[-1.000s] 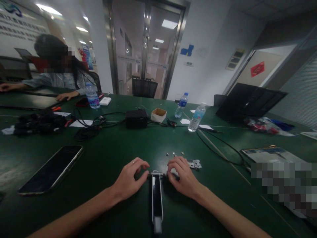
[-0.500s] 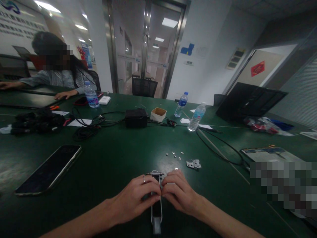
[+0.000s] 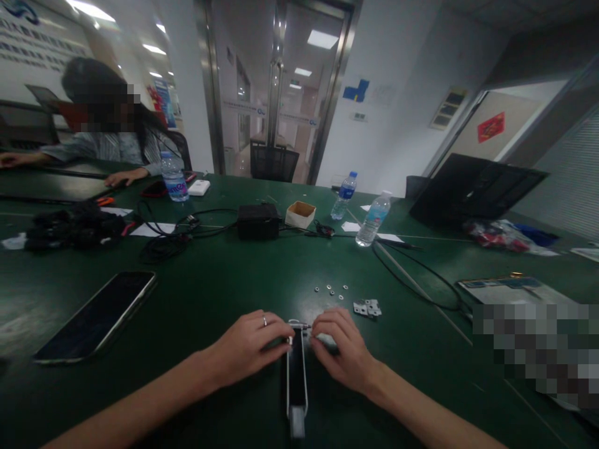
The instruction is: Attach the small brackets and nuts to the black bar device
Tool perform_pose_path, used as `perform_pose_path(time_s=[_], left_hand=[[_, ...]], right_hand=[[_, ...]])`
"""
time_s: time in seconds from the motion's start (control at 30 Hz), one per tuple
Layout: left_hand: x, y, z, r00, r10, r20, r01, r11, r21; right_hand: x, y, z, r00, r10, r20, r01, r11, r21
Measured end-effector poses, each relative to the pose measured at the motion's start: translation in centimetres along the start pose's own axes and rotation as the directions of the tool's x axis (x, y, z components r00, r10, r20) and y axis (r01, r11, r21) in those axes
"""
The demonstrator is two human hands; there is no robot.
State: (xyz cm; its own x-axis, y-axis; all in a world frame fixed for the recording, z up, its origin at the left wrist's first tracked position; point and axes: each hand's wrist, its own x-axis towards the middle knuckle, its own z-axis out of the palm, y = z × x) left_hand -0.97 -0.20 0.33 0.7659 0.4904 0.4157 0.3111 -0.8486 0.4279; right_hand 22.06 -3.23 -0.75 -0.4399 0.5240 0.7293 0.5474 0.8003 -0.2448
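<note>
Between my hands on the green table lies a long, narrow metal-framed piece (image 3: 296,377) with a dark middle and a silver block at its near end. A thin metal rod (image 3: 300,325) crosses its far end. My left hand (image 3: 250,343), with a ring on one finger, pinches a small whitish metal piece (image 3: 290,341) over the frame's left edge. At the rod's right end, my right hand (image 3: 344,352) has its fingers curled together; whatever they hold is hidden. Beyond it are several small washer-like rings (image 3: 332,292) and small silver metal brackets (image 3: 367,308).
A phone (image 3: 98,318) lies at left. Farther back are a black box (image 3: 258,221) with cables, a small open carton (image 3: 300,214) and water bottles (image 3: 373,219). A tablet-like panel (image 3: 505,290) lies at right. Another person (image 3: 107,146) sits at far left.
My hands have drawn apart from over the metal frame, the left moving left and slightly up. The small metal piece now shows in my left fingertips.
</note>
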Motion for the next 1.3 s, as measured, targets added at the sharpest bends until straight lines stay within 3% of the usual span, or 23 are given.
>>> perform_pose_path(time_s=[0.17,0.3,0.43,0.9,1.07,1.3], left_hand=[[-0.6,-2.9,-0.8,0.997,-0.069,0.024,0.067,0.994,0.084],[-0.7,-3.4,-0.6,0.997,-0.068,0.044,0.064,0.995,0.081],[-0.7,-3.1,-0.2,0.994,-0.094,0.046,0.092,0.994,0.056],[-0.4,-2.5,0.0,0.952,-0.291,0.097,0.301,0.947,-0.114],[-0.1,-1.7,-0.2,0.899,-0.415,0.142,0.436,0.88,-0.187],[1.0,-0.4,-0.9,0.766,-0.593,0.248,0.643,0.707,-0.294]], right_hand=[[-0.1,1.2,0.0,0.983,0.159,0.088,-0.151,0.984,-0.096],[-0.2,1.4,-0.2,0.949,0.235,0.211,-0.205,0.967,-0.152],[-0.1,1.2,-0.1,0.931,0.243,0.271,-0.199,0.963,-0.182],[-0.1,1.4,0.0,0.931,0.208,0.3,-0.171,0.975,-0.145],[-0.1,1.4,-0.1,0.934,0.184,0.306,-0.151,0.98,-0.128],[-0.1,1.3,-0.1,0.933,0.164,0.322,-0.132,0.984,-0.119]])
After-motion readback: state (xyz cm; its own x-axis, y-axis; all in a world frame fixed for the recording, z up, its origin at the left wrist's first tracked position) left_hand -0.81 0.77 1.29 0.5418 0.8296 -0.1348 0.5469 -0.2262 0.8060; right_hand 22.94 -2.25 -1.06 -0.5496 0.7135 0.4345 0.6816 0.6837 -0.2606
